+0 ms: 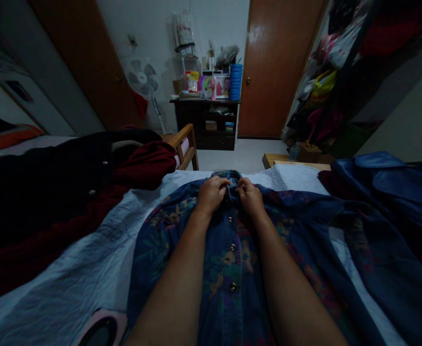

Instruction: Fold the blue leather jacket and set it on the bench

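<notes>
A dark blue denim shirt with a floral print point(229, 259) lies spread front side up on a pale bed cover point(124, 240), its collar at the far end and its sleeves out to the sides. Metal buttons run down its middle front. At the collar, my left hand point(211, 194) pinches the left front edge. Opposite it, my right hand point(250, 196) grips the right front edge close to a button. A small gap lies between the two hands, and the fingertips are partly hidden by the backs of the hands.
Black and dark red clothes point(88, 192) are heaped on the left. Dark blue garments point(405, 192) lie on the right. A pink-rimmed round object point(105, 329) sits near the front edge. Beyond stand a wooden chair point(185, 144), a fan point(144, 79) and a dark cabinet point(205, 125).
</notes>
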Demonstrator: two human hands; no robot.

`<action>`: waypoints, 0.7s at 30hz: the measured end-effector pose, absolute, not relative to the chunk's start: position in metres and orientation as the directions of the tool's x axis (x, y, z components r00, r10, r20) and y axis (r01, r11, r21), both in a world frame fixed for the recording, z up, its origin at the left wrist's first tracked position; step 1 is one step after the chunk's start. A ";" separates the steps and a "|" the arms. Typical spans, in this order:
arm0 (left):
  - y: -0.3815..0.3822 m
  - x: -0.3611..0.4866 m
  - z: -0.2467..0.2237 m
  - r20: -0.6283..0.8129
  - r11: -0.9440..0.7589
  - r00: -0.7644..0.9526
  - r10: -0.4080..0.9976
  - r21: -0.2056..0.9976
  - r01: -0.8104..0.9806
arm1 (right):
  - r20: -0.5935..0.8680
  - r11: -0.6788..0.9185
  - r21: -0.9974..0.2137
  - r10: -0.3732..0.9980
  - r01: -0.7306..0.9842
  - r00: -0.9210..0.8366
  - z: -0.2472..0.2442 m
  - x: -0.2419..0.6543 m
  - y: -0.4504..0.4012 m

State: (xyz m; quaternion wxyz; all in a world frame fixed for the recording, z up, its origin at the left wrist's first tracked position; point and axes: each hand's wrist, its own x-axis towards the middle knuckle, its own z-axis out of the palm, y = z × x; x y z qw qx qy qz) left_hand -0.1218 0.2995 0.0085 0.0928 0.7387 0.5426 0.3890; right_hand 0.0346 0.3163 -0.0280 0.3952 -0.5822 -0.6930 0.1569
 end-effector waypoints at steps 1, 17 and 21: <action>0.297 -0.121 0.011 0.467 -0.401 0.135 0.874 0.536 0.743 | 0.355 0.272 -0.694 0.935 0.667 -0.011 -0.028 0.035 0.317; 0.293 -0.109 0.005 0.365 -0.355 0.201 0.909 0.428 0.831 | 0.354 0.383 -0.768 0.922 0.513 -0.158 -0.030 0.040 0.325; 0.294 -0.109 0.005 0.339 -0.359 0.211 0.917 0.466 0.809 | 0.336 0.353 -0.772 0.932 0.528 -0.133 -0.030 0.040 0.324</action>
